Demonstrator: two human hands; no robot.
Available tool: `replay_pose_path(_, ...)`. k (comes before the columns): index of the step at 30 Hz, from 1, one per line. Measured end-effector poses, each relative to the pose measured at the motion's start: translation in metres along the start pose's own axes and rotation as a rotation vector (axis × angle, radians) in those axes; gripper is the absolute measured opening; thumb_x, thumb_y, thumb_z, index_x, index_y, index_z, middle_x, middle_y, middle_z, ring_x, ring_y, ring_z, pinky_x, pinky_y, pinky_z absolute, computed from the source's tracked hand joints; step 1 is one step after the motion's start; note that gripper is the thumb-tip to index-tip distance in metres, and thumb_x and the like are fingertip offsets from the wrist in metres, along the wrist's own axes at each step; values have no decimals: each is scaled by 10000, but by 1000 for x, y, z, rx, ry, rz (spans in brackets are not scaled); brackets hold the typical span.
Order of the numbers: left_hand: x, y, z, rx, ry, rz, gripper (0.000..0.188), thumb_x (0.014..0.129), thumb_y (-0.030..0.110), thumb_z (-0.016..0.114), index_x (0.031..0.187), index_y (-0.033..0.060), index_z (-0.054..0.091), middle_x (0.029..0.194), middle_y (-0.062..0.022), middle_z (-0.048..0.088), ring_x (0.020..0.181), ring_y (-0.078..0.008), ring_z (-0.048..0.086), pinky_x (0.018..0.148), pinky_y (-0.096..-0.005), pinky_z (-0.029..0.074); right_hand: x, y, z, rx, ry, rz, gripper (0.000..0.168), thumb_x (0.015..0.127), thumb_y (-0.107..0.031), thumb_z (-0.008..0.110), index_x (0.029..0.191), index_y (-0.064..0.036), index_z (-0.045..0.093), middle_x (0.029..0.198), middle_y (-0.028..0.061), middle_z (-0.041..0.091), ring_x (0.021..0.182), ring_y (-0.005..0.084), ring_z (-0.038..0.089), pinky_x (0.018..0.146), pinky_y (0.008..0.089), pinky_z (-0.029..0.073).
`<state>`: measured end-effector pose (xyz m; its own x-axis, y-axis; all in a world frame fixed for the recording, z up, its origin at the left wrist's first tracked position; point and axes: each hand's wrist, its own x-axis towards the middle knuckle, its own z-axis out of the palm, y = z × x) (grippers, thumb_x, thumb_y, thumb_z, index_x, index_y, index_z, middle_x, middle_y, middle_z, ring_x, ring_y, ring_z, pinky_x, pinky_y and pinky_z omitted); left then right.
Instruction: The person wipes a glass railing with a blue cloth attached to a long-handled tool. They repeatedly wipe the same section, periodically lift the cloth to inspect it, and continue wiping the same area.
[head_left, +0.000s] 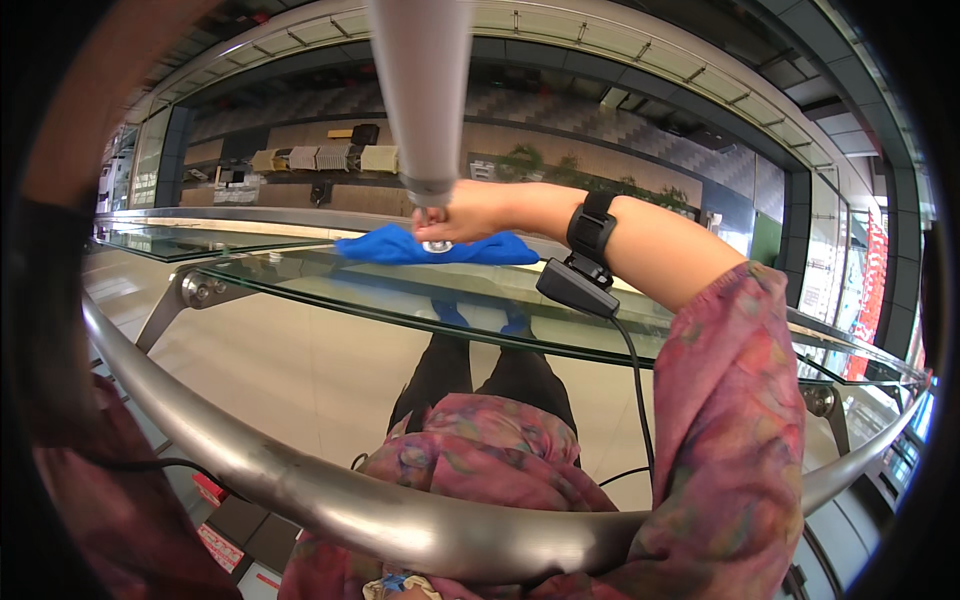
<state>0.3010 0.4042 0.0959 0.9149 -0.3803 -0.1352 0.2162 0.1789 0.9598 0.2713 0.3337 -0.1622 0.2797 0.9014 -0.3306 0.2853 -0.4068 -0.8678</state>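
My right hand (448, 220) is closed around the thin metal rod at the lower end of a thick pale pole (424, 97), which comes down from the top of the view. Directly under the hand lies a blue cloth (480, 251), spread to both sides over a glass panel (360, 289). A round metal fitting (437, 246) shows between the fingers and the cloth. How the cloth and rod are joined, if at all, cannot be told. A black strap with a small device (577, 287) sits on my right forearm. My left hand is out of view; its blurred arm rises along the left edge.
A curved steel handrail (360, 517) crosses close before my body. Metal brackets (199, 289) carry the glass. A black cable (639, 390) hangs from the forearm device. Past the glass, a lower floor shows chairs (330, 157) and plants (525, 157). Red-and-white boxes (220, 546) stand lower left.
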Motion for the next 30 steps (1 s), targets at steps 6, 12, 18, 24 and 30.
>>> replay_pose_path(6,4,-109,21,350,-217,-291,639,908,555,272,489,90,400,429,9,337,393,-88,311,436,-230,269,-29,139,55,127,-39,-104,274,779,-307,618,937,-89,568,851,77,598,795,220,567,712,343,470)
replay_pose_path(12,-5,-217,28,212,-389,-471,682,924,530,262,477,46,437,461,-25,396,435,-140,438,507,-268,393,-102,140,48,190,-97,224,346,779,-313,630,1016,-75,550,961,104,593,878,261,558,776,363,454)
replay_pose_path(18,-15,-241,23,192,-344,-503,677,926,530,259,492,45,443,466,-20,395,430,-112,345,451,-250,308,-88,145,54,-78,-216,429,395,784,-310,627,1083,-69,535,1026,136,591,944,295,556,833,391,437)
replay_pose_path(24,-12,-129,8,273,-272,-521,672,902,584,274,472,81,389,415,26,289,381,-82,260,392,-233,204,-43,155,81,-109,-98,22,394,792,-306,613,1089,-55,545,1038,168,601,986,333,556,865,416,426)
replay_pose_path(30,-18,-13,-33,-15,-388,-300,534,924,501,324,631,95,510,447,4,425,405,-87,423,422,-207,319,-20,59,54,-95,-53,16,208,815,-236,555,902,-47,571,876,127,605,834,290,568,740,383,445)
